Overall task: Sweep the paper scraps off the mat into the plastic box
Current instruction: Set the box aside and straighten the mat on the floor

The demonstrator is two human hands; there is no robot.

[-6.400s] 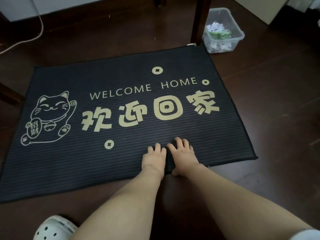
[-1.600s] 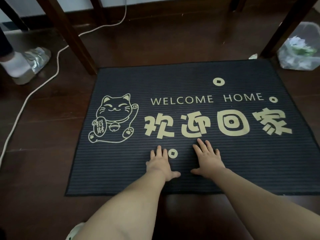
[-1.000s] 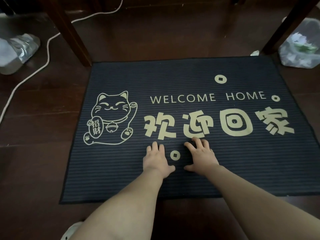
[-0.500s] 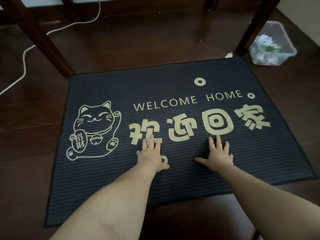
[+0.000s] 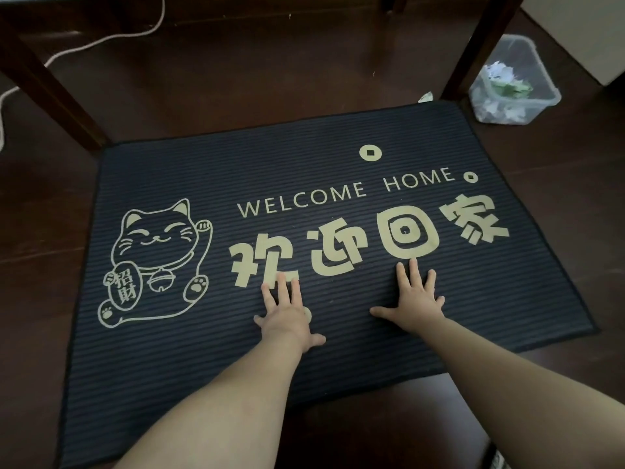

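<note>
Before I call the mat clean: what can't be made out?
Head view:
Mat under the left hand, right hand and forearms: covered.
Its near left corner: cut off by the bottom edge.
Pale bit beside the table leg: too small.
Plastic box contents: blurred.

Mat surface: I see bare ribbed mat from my left hand and right hand, both flat, out to its far edge.
Mat's far right corner: a dark wooden leg stands there, just beside the plastic box.
Mat's far left corner: a second leg slants past.
Beyond mat's far edge: open dark floor, with a white cable to the left.
</note>
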